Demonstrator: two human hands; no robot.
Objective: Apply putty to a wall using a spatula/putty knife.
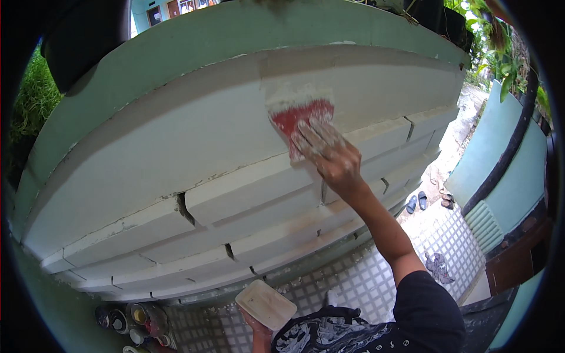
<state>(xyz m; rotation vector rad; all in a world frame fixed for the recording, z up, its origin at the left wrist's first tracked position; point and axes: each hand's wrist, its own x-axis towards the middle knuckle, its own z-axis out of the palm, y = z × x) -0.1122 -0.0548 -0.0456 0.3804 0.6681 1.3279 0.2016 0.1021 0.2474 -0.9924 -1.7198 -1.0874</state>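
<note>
My right hand [331, 154], its fingers smeared with white paste, grips a red putty scraper [286, 122]. The scraper's wide edge is pressed against the smooth white upper band of the wall [170, 129], and white paste coats much of that edge. A damp-looking patch [297, 73] shows on the wall just above it. Low in front of my body, my left hand [256, 325] holds a shallow off-white rectangular tub [266, 305], tilted. Most of the left fingers are hidden behind the tub.
Stepped white blocks [253, 200] with dark gaps jut out below the smooth band. A green ledge [194, 44] caps the wall. Several paint cans [138, 317] stand at lower left on the tiled floor [376, 282]. Sandals [416, 202] and a crumpled cloth [439, 267] lie right.
</note>
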